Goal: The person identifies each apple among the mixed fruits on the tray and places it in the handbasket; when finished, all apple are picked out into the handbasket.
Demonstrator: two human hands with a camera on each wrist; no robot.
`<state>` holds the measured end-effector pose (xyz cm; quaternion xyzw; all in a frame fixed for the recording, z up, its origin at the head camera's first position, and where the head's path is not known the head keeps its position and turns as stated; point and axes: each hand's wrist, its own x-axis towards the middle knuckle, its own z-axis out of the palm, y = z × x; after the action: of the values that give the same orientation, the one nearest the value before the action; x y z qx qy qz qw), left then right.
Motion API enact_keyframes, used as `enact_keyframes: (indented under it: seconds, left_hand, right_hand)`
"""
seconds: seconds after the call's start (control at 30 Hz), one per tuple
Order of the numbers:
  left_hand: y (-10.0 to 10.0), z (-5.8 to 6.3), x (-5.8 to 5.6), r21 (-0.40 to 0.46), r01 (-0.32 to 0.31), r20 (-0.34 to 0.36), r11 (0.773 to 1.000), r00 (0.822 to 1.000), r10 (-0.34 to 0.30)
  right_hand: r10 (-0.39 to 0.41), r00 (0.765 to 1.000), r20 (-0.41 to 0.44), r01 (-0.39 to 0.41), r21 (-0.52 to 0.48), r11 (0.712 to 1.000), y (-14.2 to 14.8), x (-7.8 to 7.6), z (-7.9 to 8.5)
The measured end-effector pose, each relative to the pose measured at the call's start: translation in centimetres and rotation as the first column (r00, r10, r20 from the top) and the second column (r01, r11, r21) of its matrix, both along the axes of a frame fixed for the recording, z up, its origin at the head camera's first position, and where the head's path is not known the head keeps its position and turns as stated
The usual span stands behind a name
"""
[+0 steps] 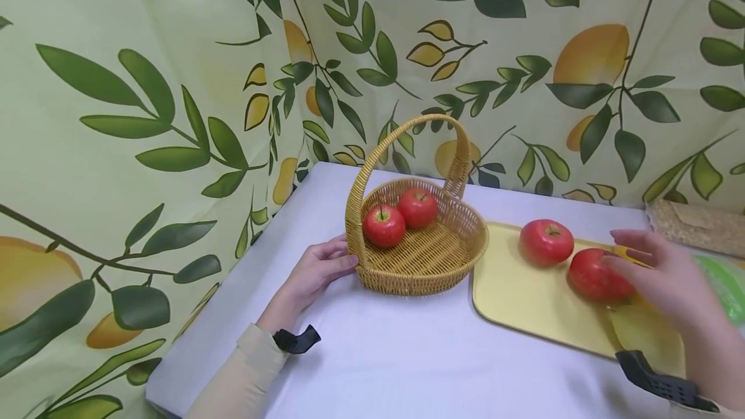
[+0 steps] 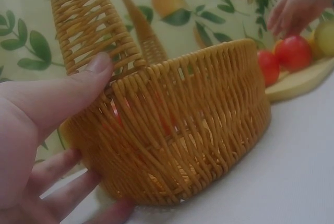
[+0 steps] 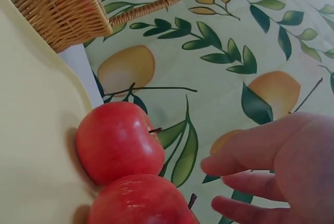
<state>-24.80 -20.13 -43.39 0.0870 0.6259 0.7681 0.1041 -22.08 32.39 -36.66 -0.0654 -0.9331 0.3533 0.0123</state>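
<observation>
A golden-brown wicker basket with a tall arched handle stands upright on the table. Inside it two red apples lie at the far left. My left hand touches the basket's left end; in the left wrist view its thumb presses the base of the handle, with the other fingers loosely extended lower down. Over the yellow tray hovers my right hand, its fingers spread and holding nothing. Two more red apples, one left and one nearer that hand, rest on the tray, apart from the fingers in the right wrist view.
Yellowish items, partly hidden by the right hand, lie on the tray's right part; one looks round and yellow-green. A packet of tan grains and a green bag lie at the right. Leaf-patterned cloth hangs behind and left of the white table.
</observation>
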Motion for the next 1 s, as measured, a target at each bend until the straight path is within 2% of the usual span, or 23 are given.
enact_keyframes:
  seconds: [0.13, 0.4, 0.67, 1.0]
  left_hand:
    - [0.1, -0.1, 0.1, 0.003, 0.004, 0.004, 1.000, 1.000, -0.004]
    - [0.2, 0.0, 0.0, -0.008, 0.004, 0.003, 1.000, 1.000, -0.004]
    - [-0.1, -0.1, 0.2, -0.001, 0.002, 0.006, 1.000, 1.000, -0.002]
    - [0.0, -0.1, 0.1, -0.007, -0.002, -0.005, 1.000, 1.000, 0.002]
  right_hand:
    - [0.063, 0.998, 0.015, -0.064, 0.046, 0.997, 0.5, 0.1, -0.5]
    - [0.076, 0.997, 0.029, -0.079, 0.147, 0.986, 0.3, 0.2, -0.5]
    - [0.056, 0.993, 0.102, -0.075, 0.193, 0.978, 0.1, 0.0, -0.2]
    - [0.132, 0.972, 0.196, -0.171, 0.202, 0.964, -0.6, -0.3, 0.3]
